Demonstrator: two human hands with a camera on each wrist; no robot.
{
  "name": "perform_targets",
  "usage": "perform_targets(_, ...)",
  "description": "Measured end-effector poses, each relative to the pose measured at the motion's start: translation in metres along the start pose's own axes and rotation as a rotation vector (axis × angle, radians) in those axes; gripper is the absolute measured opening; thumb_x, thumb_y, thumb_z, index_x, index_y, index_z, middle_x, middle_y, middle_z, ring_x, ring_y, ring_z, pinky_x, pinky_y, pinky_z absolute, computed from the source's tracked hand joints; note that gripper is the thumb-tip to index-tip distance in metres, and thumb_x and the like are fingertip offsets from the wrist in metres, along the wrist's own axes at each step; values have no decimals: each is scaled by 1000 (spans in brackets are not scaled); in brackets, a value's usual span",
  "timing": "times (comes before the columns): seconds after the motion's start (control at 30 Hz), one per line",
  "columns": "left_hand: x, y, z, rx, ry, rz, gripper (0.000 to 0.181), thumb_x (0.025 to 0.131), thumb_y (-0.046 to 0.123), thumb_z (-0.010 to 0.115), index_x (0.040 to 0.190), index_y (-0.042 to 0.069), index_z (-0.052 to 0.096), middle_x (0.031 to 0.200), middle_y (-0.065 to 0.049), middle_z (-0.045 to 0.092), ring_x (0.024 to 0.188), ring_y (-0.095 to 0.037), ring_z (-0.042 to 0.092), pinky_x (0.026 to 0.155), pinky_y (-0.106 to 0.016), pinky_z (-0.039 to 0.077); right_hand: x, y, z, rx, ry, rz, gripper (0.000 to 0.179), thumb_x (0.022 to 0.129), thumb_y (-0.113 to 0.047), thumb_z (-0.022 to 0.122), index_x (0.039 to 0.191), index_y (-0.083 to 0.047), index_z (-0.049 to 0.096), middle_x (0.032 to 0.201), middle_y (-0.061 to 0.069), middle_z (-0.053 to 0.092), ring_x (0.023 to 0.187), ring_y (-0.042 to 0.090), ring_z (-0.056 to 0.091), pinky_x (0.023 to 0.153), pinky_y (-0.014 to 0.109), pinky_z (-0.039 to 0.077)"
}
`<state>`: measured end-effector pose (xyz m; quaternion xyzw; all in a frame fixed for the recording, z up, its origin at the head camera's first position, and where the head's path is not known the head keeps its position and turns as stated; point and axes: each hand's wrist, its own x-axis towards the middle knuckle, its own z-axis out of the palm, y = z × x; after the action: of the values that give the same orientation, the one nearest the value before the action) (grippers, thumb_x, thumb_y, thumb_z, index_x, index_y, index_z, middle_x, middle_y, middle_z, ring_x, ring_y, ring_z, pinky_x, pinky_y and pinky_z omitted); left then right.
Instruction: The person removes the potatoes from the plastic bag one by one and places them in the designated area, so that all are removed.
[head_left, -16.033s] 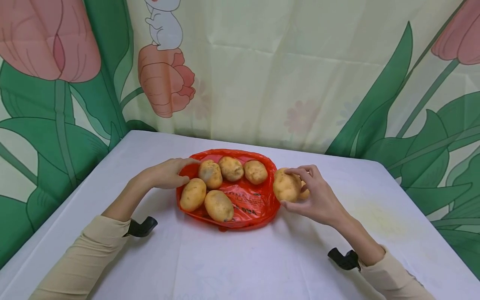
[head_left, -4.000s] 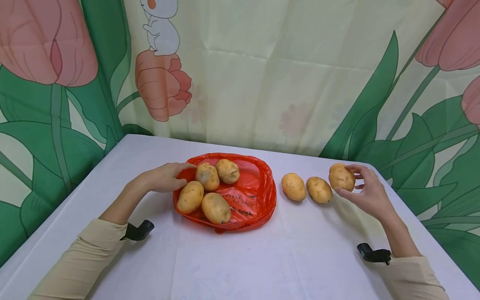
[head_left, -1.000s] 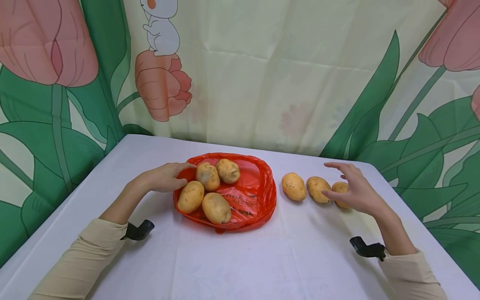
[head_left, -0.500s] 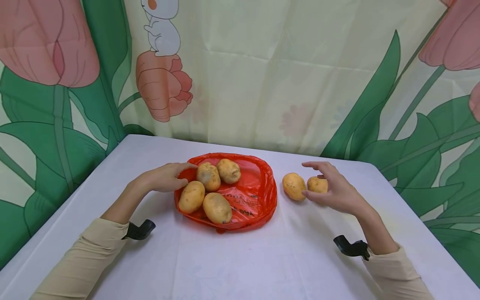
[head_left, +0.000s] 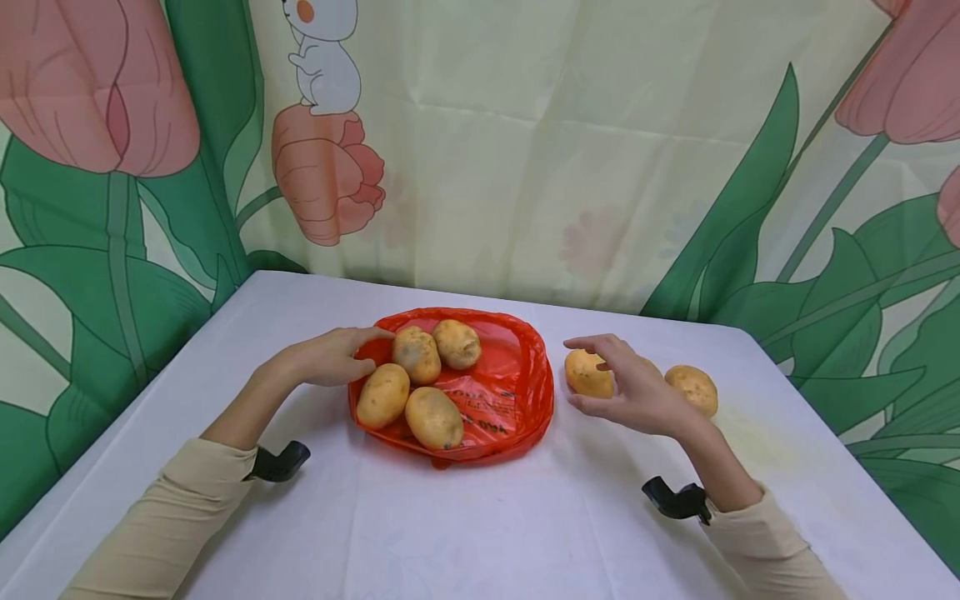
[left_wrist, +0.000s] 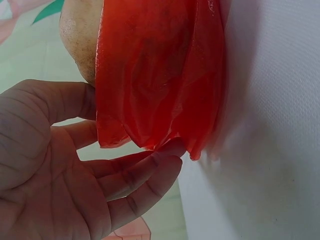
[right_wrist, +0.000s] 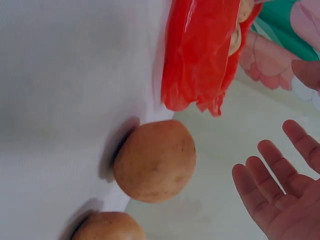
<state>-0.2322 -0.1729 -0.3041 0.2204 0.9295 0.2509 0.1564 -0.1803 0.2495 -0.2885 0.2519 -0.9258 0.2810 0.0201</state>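
This looks like an indoor spot set up for recording; whether it belongs to a home or a studio cannot be told. A creased fabric backdrop (head_left: 487,200) fills the upper frame, printed with large pink tulips (head_left: 97,92) at upper left and upper right and a white cartoon rabbit (head_left: 327,79) left of top centre. Before it stands a white-covered tabletop (head_left: 450,533), with black wrist-worn cameras (head_left: 279,462) above it.

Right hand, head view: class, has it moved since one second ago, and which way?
Yes. The right hand has moved left, closer to the red bag, which lies in the same place.
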Motion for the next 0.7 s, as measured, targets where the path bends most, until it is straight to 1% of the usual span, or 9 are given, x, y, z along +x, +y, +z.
perform_targets(0.1, 1, -1, 1, 1, 2, 1, 58, 98, 13, 50, 154, 1, 41, 154, -27, 44, 135, -42, 45, 114, -63, 36, 3, -4, 5, 1, -10, -26, 64, 87, -19, 81, 144, -19, 51, 142, 6, 51, 128, 35, 50, 98, 58, 52)
perform_targets(0.27, 2, -2, 1, 1, 2, 0, 58, 98, 13, 49, 154, 1, 41, 154, -26, 44, 138, -43, 43, 115, -63, 35, 8, -12, 13, 16, -38, -61, 64, 87, -19, 80, 145, -15, 52, 142, 8, 51, 129, 33, 48, 98, 60, 52)
perform_targets(0.37, 2, -3, 1, -1, 1, -1, 58, 98, 13, 50, 154, 1, 41, 154, -26, 44, 137, -42, 43, 114, -63, 35, 11, -19, 16, 31, -55, -63, 64, 87, -21, 80, 145, -17, 52, 143, 9, 51, 128, 32, 48, 96, 59, 53)
perform_targets(0.47, 2, -4, 1, 1, 2, 2, 58, 98, 13, 49, 154, 1, 41, 154, -26, 44, 136, -41, 44, 114, -62, 36, 14, -25, 19, 44, -69, -75, 63, 87, -22, 80, 144, -19, 52, 142, 10, 52, 128, 34, 49, 97, 58, 52)
perform_targets(0.7, 2, -3, 1, 12, 1, -4, 59, 98, 14, 50, 154, 2, 41, 153, -27, 44, 137, -43, 43, 114, -63, 36, 20, -37, 28, 45, -90, -128, 62, 88, -27, 79, 144, -22, 51, 137, 2, 54, 125, 32, 51, 97, 57, 51)
